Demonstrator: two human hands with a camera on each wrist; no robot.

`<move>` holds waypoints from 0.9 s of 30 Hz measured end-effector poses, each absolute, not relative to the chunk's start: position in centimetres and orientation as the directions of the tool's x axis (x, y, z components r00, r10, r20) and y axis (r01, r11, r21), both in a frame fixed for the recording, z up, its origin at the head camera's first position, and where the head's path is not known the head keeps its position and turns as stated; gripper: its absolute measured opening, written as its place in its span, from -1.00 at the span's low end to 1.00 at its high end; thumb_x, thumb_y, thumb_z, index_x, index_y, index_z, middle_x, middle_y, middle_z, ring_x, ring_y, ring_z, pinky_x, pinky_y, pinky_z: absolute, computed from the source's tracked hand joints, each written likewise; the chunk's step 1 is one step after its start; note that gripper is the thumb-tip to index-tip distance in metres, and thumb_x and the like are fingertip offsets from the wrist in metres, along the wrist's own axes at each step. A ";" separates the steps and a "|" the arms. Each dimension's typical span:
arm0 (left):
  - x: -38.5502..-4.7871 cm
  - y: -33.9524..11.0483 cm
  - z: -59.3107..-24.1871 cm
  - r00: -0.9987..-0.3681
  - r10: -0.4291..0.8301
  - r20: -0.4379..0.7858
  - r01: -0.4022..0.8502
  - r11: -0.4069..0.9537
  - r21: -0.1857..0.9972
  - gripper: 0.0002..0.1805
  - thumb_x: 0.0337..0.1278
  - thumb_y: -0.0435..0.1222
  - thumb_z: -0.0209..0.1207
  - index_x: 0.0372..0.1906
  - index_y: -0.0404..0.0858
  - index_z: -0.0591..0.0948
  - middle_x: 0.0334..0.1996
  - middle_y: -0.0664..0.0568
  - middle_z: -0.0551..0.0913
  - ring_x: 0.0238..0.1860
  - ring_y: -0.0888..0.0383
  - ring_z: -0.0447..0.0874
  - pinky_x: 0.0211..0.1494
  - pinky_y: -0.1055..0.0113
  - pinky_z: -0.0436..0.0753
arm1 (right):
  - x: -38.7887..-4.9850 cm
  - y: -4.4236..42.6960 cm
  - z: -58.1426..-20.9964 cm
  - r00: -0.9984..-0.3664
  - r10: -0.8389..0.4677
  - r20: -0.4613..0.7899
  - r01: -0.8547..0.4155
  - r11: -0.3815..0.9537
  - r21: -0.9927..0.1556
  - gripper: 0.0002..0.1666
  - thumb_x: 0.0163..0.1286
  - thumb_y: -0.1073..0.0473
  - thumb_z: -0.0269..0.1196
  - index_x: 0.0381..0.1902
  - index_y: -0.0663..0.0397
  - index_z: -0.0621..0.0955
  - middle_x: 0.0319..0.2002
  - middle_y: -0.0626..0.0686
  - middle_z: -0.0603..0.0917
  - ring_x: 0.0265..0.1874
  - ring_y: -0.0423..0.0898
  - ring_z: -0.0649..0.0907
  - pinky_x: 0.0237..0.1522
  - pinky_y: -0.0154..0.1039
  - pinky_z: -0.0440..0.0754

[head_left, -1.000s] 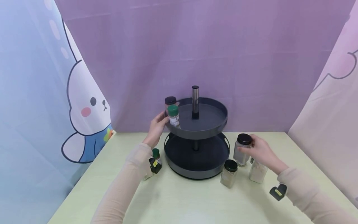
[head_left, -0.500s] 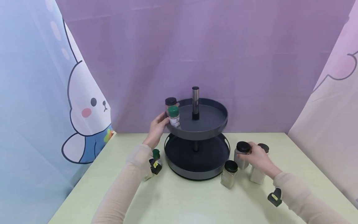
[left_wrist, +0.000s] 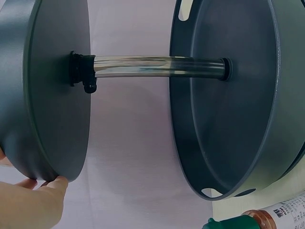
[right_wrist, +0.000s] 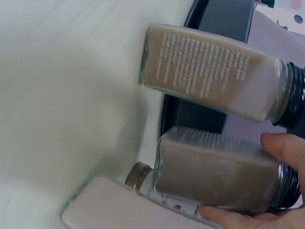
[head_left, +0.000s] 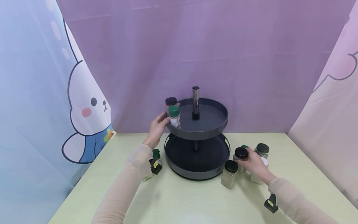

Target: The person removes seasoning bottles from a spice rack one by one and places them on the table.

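Note:
My right hand (head_left: 255, 163) grips a square glass jar (right_wrist: 219, 174) of grey-brown powder near its black lid, thumb and fingers on opposite sides. I cannot tell whether its base touches the table. Left of it stands another black-lidded jar (head_left: 228, 175) of tan powder. My left hand (head_left: 157, 129) holds the left rim of the upper tray (head_left: 195, 134) of a dark two-tier stand, fingertips against its underside in the left wrist view. On that tray, close to the thumb, are a green-capped bottle (head_left: 174, 117) and a black-lidded jar (head_left: 171, 101).
The lower tray (head_left: 197, 175) rests on the pale table (head_left: 179, 202). Behind my right hand are a black-lidded jar (head_left: 262, 149), a white lid (head_left: 264, 161) and a green cap (head_left: 244, 146). A green-capped bottle (head_left: 156, 154) stands beside my left forearm. A purple curtain (head_left: 251, 62) hangs behind.
My right hand has lowered the grey-brown powder jar and shifted it slightly left, revealing the lids behind it. My left hand has stayed at the upper tray's rim.

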State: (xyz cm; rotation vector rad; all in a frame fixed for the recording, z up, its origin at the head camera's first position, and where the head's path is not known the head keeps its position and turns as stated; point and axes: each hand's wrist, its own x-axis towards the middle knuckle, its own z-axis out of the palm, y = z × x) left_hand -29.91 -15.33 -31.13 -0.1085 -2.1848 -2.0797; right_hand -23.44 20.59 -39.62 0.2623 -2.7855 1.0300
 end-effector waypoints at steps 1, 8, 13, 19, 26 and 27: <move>-29.9 -15.3 -31.1 -0.990 -0.032 0.140 0.139 0.051 0.989 -0.37 0.28 -0.18 0.00 0.40 -0.21 0.12 0.37 -0.05 0.19 0.36 0.10 0.17 0.40 0.25 0.22 | -23.4 20.5 -39.7 -0.971 -0.108 0.215 -0.222 0.749 -0.625 -0.33 0.07 0.23 0.30 0.05 0.55 0.34 -0.18 0.46 0.57 -0.30 0.15 0.61 -0.28 -0.01 0.57; -29.9 -15.4 -30.9 -0.993 -0.022 0.117 0.116 0.030 0.993 -0.36 0.28 -0.21 -0.01 0.40 -0.22 0.10 0.38 -0.06 0.17 0.37 0.09 0.14 0.42 0.25 0.18 | -23.0 20.1 -40.3 -0.975 -0.114 0.190 -0.210 0.747 -0.630 -0.38 0.19 0.19 0.24 0.07 0.53 0.31 -0.12 0.45 0.55 -0.15 0.27 0.59 -0.12 0.10 0.54; -29.9 -15.4 -30.8 -0.994 -0.010 0.111 0.111 0.029 0.993 -0.37 0.29 -0.23 -0.02 0.40 -0.25 0.09 0.38 -0.09 0.15 0.38 0.06 0.12 0.42 0.22 0.17 | -22.8 19.9 -40.6 -0.973 -0.108 0.206 -0.216 0.749 -0.627 -0.42 0.24 0.14 0.20 0.04 0.50 0.33 -0.07 0.46 0.53 -0.06 0.34 0.54 -0.04 0.16 0.50; -29.7 -15.4 -30.9 -0.992 -0.023 0.122 0.121 0.039 0.992 -0.37 0.28 -0.19 -0.01 0.40 -0.20 0.11 0.38 -0.04 0.17 0.37 0.11 0.14 0.42 0.26 0.19 | -22.7 19.8 -40.8 -0.974 -0.114 0.194 -0.215 0.725 -0.655 -0.43 0.26 0.15 0.19 0.03 0.52 0.32 -0.05 0.48 0.50 -0.02 0.37 0.51 0.01 0.19 0.46; -29.8 -15.4 -31.0 -0.991 -0.033 0.131 0.129 0.054 0.990 -0.37 0.28 -0.17 -0.01 0.40 -0.20 0.12 0.37 -0.03 0.19 0.36 0.11 0.17 0.41 0.26 0.21 | -22.7 19.9 -41.2 -0.976 -0.112 0.185 -0.207 0.733 -0.648 -0.45 0.26 0.15 0.17 0.03 0.48 0.33 -0.04 0.47 0.51 -0.03 0.35 0.52 0.02 0.19 0.46; -29.8 -15.4 -31.0 -0.991 -0.034 0.131 0.129 0.054 0.990 -0.37 0.28 -0.17 -0.01 0.40 -0.19 0.12 0.37 -0.03 0.19 0.36 0.11 0.17 0.41 0.26 0.21 | -22.7 19.9 -41.2 -0.977 -0.112 0.181 -0.204 0.733 -0.648 -0.45 0.26 0.14 0.17 0.03 0.48 0.33 -0.04 0.47 0.51 -0.02 0.34 0.52 0.02 0.19 0.46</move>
